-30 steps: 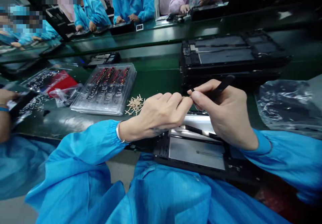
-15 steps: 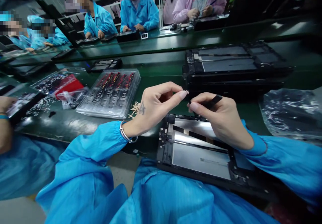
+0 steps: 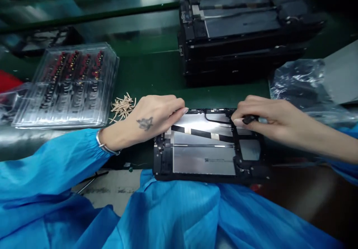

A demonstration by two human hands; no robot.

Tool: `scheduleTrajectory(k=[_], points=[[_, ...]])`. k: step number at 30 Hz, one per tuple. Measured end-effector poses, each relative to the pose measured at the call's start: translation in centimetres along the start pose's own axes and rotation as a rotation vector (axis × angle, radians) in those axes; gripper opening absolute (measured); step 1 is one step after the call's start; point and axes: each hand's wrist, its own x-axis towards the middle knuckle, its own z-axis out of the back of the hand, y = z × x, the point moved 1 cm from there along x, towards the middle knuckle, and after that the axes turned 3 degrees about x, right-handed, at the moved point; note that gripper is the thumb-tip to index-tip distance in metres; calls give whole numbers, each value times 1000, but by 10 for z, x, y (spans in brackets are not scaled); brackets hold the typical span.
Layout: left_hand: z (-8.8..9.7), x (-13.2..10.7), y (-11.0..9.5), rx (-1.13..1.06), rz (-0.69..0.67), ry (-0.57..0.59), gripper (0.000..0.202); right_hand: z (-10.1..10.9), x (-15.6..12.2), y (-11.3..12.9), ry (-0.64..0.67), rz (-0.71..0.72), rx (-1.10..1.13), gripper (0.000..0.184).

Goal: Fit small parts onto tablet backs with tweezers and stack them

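An opened tablet-like device (image 3: 204,163) lies at the bench's front edge, its silvery panel and black frame facing up. My left hand (image 3: 156,114) is closed at its upper left edge, thumb against forefinger; whatever is between the fingertips is hidden. At the upper right of the device, my right hand (image 3: 268,116) is closed around a slim black tool (image 3: 250,119), mostly covered by the fingers. A thin black cable (image 3: 208,117) curves over the panel towards the right fingertips. Black and tan tape strips (image 3: 198,133) cross the panel.
Behind the device rises a stack of similar devices (image 3: 235,51). Clear plastic trays (image 3: 69,88) with small red and black parts stand at left, beside a pile of thin tan strips (image 3: 123,106). A clear plastic bag (image 3: 299,85) lies at right.
My hands have come down from above the device and spread apart, left to its upper left edge, right to its upper right. The view has tilted down; co-workers are out of sight.
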Motion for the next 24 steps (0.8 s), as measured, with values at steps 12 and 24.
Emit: scheduleTrajectory(k=[12, 24], points=[[-32, 5, 6, -295, -178, 0, 24, -1, 12, -8, 70, -198, -168, 32], [-30, 9, -1, -253, -212, 140, 26, 1, 15, -7, 77, -140, -233, 26]])
